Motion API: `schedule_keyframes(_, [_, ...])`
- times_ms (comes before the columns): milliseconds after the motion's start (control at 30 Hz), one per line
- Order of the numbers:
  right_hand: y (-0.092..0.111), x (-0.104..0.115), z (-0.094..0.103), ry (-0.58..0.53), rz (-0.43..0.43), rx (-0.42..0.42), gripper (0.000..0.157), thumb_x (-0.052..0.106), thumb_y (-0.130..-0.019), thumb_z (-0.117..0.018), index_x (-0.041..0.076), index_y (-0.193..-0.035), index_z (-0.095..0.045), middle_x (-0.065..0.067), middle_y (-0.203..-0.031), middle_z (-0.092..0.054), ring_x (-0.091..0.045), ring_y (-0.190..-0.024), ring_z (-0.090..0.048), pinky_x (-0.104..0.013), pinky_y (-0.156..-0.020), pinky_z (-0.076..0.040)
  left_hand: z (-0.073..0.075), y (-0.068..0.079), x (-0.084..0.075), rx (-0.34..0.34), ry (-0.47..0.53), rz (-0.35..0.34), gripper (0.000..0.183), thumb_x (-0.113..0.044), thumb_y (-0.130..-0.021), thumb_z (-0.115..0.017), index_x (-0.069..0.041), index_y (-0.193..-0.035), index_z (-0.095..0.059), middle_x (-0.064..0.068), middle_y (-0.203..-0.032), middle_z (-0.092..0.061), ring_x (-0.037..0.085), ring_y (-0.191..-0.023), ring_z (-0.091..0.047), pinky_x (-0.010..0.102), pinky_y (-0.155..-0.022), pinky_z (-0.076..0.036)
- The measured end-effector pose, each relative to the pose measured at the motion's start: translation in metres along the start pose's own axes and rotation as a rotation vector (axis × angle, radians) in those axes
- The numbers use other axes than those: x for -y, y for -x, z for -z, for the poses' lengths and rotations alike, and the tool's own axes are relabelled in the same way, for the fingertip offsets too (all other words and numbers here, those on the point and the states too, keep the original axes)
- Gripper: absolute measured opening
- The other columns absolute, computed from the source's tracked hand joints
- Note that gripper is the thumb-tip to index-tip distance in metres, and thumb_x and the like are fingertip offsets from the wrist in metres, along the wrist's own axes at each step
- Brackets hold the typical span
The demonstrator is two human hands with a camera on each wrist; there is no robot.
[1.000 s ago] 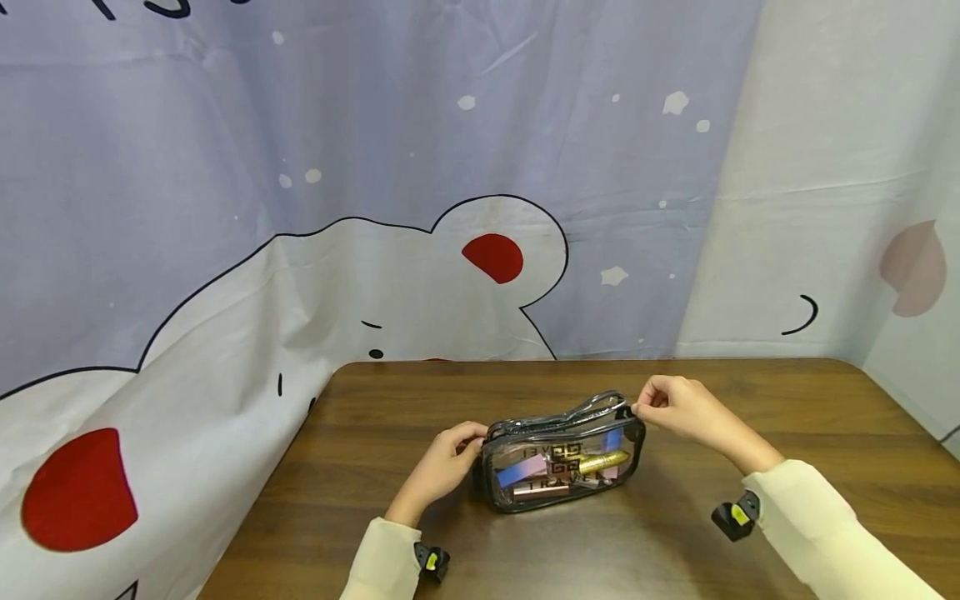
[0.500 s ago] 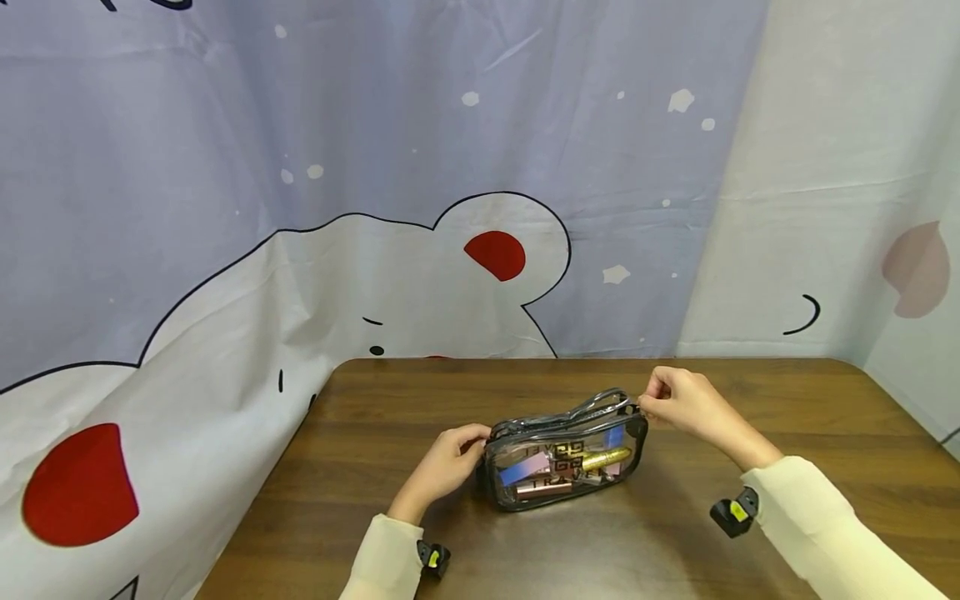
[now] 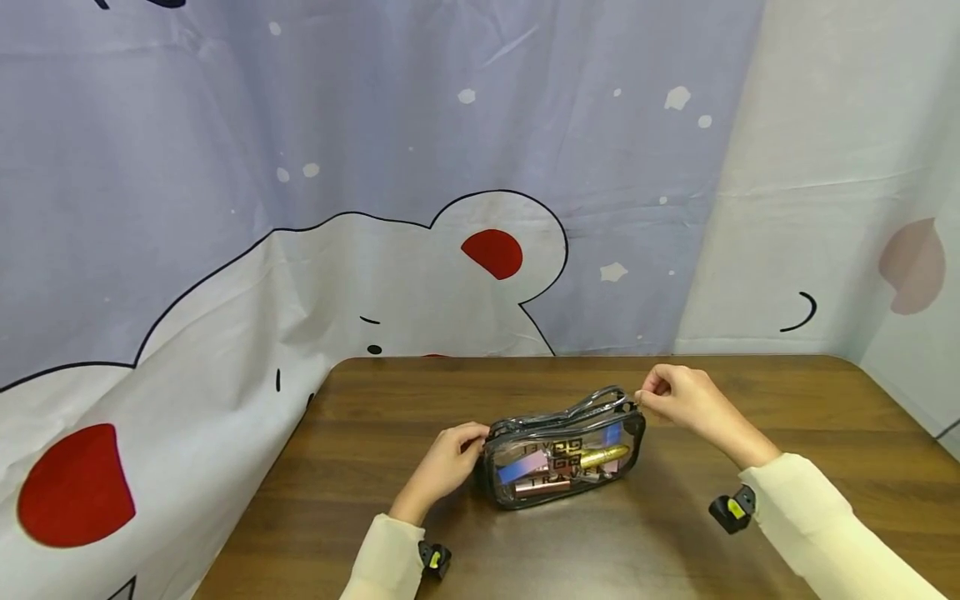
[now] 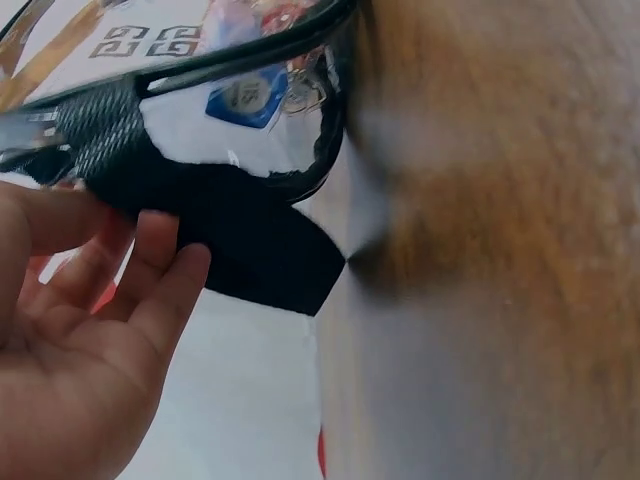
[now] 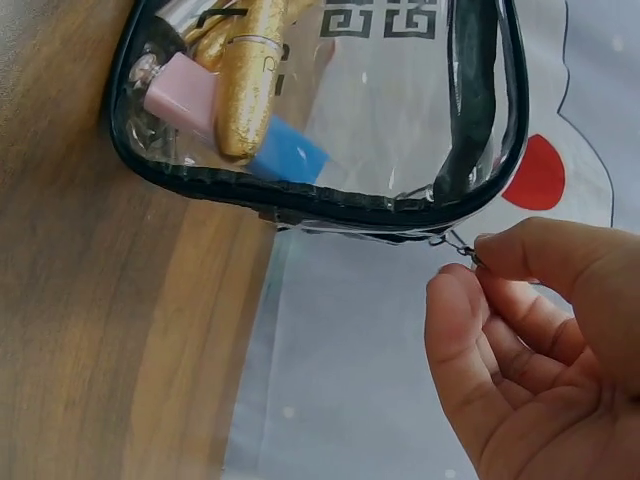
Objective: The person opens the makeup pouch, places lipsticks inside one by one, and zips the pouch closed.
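A clear zip pouch [image 3: 525,454] with black edging stands on the table, dark lettering on its front. Through its wall show a gold tube [image 3: 604,457], a blue-and-pink piece [image 3: 522,467] and a rose-gold tube [image 3: 542,489]. My left hand [image 3: 442,462] pinches the pouch's left end by the zipper; in the left wrist view its fingers lie at a black fabric end piece [image 4: 250,245]. At the other end, my right hand [image 3: 686,404] pinches the small metal zipper pull [image 5: 464,251] between thumb and index finger. The zipper runs along the pouch's top.
The brown wooden table [image 3: 360,542] extends around the pouch. Behind it hangs a printed cloth [image 3: 375,125] with white bear shapes, meeting the table's back edge. Each sleeve has a small black device [image 3: 733,508] at the wrist.
My right hand has risen very slightly while pinching the zipper pull. The left hand and the pouch stay almost where they were.
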State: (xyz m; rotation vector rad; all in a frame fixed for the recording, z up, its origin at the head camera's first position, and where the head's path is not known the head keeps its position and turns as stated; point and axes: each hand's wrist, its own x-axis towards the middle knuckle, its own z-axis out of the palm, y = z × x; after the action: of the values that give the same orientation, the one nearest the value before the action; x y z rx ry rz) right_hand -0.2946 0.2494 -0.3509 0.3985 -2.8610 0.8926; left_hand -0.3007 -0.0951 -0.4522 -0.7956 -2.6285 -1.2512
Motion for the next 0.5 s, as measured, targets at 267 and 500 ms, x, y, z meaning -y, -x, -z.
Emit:
schedule_keyframes(267, [-0.004, -0.003, -0.002, -0.006, -0.027, 0.030, 0.013, 0.014, -0.088, -0.059, 0.008, -0.078, -0.064, 0.002, -0.062, -0.060, -0.011, -0.055, -0.053, -0.028, -0.054, -0.044, 0.020, -0.003, 0.004, 0.231, 0.162, 0.067, 0.026, -0.011, -0.101, -0.048, -0.002, -0.122, -0.062, 0.014, -0.116, -0.064, 0.022, -0.095, -0.063, 0.033, -0.084, -0.051])
schedule_keyframes(500, [-0.004, -0.003, -0.002, -0.014, -0.045, 0.055, 0.014, 0.013, -0.087, -0.057, 0.008, -0.078, -0.065, 0.003, -0.059, -0.057, -0.011, -0.054, -0.050, -0.028, -0.053, -0.041, 0.039, -0.035, -0.006, 0.370, 0.187, 0.054, 0.029, -0.021, -0.103, -0.045, -0.010, -0.125, -0.061, 0.011, -0.116, -0.065, 0.022, -0.096, -0.063, 0.044, -0.087, -0.051])
